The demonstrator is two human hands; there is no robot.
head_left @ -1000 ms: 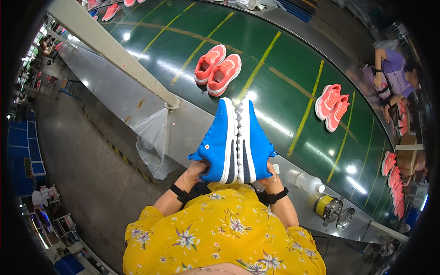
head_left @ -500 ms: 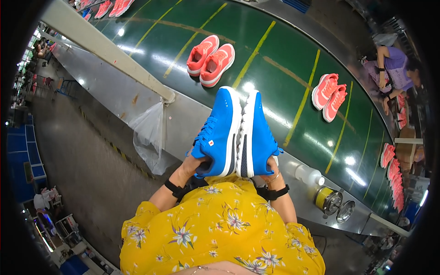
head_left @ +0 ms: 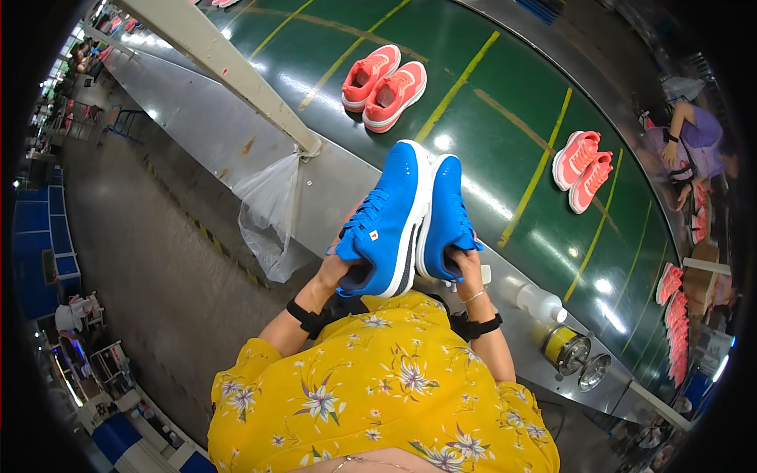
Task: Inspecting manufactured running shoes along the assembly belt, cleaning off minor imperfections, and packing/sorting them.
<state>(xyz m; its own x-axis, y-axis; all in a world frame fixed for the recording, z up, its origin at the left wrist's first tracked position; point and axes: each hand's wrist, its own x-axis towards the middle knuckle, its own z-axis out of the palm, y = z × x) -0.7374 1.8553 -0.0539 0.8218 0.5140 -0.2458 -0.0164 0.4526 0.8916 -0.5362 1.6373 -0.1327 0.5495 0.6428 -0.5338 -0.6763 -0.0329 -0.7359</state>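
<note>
A pair of blue sneakers is held up in front of my chest, toes pointing away and white soles against each other. My left hand grips the heel of the left blue sneaker, which has a small white tag on its side. Round the heel of the right blue sneaker my right hand is closed, with fingers inside the opening. Both uppers now face partly upward. Beyond them a pair of coral sneakers sits on the green conveyor belt.
Another coral pair rests farther right on the belt, and several more line its far right end. A white bottle and a yellow-banded metal container stand on the metal ledge. A beam with a plastic bag rises at left. A co-worker is across the belt.
The blue sneakers have turned so their uppers face up more and their soles show less. The coral pairs appear shifted slightly to the right in view.
</note>
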